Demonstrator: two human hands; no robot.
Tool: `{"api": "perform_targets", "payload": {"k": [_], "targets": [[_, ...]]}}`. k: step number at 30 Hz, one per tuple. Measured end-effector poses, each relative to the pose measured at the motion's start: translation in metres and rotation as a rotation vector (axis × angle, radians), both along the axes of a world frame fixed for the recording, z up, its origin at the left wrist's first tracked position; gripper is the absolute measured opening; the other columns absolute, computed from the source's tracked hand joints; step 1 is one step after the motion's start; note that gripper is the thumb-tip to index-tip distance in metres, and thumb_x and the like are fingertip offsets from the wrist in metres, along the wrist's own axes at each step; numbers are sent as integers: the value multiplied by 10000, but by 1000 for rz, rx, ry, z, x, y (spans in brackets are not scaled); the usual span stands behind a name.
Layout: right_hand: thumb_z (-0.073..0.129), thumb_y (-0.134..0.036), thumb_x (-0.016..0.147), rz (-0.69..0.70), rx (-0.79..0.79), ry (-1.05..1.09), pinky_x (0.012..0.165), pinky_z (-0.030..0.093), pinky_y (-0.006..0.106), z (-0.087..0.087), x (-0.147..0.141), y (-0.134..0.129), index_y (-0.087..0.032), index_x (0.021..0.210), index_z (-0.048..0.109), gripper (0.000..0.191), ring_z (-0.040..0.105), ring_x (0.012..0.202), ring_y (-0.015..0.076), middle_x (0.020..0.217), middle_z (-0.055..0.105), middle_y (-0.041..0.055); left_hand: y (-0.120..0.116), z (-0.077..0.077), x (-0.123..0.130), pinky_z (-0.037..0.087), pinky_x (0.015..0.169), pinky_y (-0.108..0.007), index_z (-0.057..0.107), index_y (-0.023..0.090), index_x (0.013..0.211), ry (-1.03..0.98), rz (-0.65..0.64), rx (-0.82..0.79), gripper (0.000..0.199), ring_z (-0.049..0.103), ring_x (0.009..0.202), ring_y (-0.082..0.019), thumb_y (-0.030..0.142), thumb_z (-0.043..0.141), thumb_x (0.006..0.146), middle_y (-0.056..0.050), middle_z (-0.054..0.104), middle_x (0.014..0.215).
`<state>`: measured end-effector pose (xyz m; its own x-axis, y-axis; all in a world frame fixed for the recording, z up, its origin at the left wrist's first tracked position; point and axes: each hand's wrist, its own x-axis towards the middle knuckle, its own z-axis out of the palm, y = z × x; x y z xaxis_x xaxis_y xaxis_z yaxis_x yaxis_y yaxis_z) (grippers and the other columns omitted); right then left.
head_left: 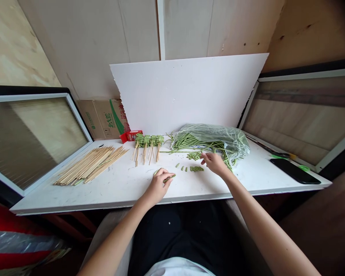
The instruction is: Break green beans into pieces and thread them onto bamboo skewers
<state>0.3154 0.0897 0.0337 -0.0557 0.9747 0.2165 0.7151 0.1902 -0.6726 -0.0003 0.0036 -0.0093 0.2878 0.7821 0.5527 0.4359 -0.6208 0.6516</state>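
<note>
My left hand is closed near the table's front edge, pinching a green bean piece between thumb and fingers. At the edge of a small heap of cut bean pieces, the fingers of my right hand are drawn together; what they hold, if anything, is too small to make out. A short row of bean pieces lies side by side just in front of the heap. A few single bean pieces lie to the left of that row.
Loose bamboo skewers lie at the left. Skewered bean bundles lie by a red box. Behind my right hand, a clear plastic bag holds long green beans. A black phone lies right, and a white board stands behind.
</note>
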Motion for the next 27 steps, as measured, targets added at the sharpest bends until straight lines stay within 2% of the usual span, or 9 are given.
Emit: {"api": "perform_targets", "payload": {"k": [2,5,8,13,17,21,25,27], "targets": [[468,-614,1035,162,39,18,688,510,309,10,-14,-12,-165,972,784,553,710,738,230,909,809,110,0,0,2,608,797,-300,748,197,1205,-15,9,5,254,678,909,-179,197,659,968,-79,668,999],[600,-631,977,493,41,51,741,519,302,18,-41,-33,-196,996,807,482,720,851,231,961,807,92,-2,1,3,604,804,-310,698,196,1267,-39,26,16,345,683,873,-176,174,723,924,-66,706,976],[767,-600,872,627,34,124,731,512,294,16,-66,-48,-211,1075,810,441,718,871,226,966,800,81,-4,4,3,607,814,-316,673,209,1294,-47,14,27,377,690,858,-174,199,740,923,-61,725,972],[781,-570,872,657,25,226,686,492,283,4,-81,-52,-212,1027,826,392,704,835,206,970,798,87,-8,15,0,613,824,-317,673,212,1278,-23,-9,41,363,697,856,-169,204,746,923,-59,731,985],[830,-538,837,662,7,244,654,466,271,3,-84,-54,-212,983,821,357,692,819,198,921,790,71,-10,21,0,615,823,-307,675,203,1264,-39,-10,46,344,712,867,-170,201,741,926,-59,740,970],[763,-466,920,663,55,238,660,462,272,2,-90,-58,-206,919,793,261,676,822,188,923,774,65,-11,22,1,609,825,-304,683,199,1261,-19,2,44,333,716,871,-173,219,738,934,-61,747,979],[695,-334,975,625,154,166,738,490,297,-1,-96,-61,-204,953,757,145,663,891,202,949,746,75,-10,20,-1,575,799,-304,765,202,1083,84,28,27,139,713,860,-188,234,712,959,-64,759,965],[694,-267,968,626,187,124,780,497,321,-4,-98,-63,-208,954,743,78,651,908,214,929,732,71,-9,19,-3,555,786,-308,787,206,984,143,31,32,110,709,842,-192,211,677,977,-60,762,930]]}}
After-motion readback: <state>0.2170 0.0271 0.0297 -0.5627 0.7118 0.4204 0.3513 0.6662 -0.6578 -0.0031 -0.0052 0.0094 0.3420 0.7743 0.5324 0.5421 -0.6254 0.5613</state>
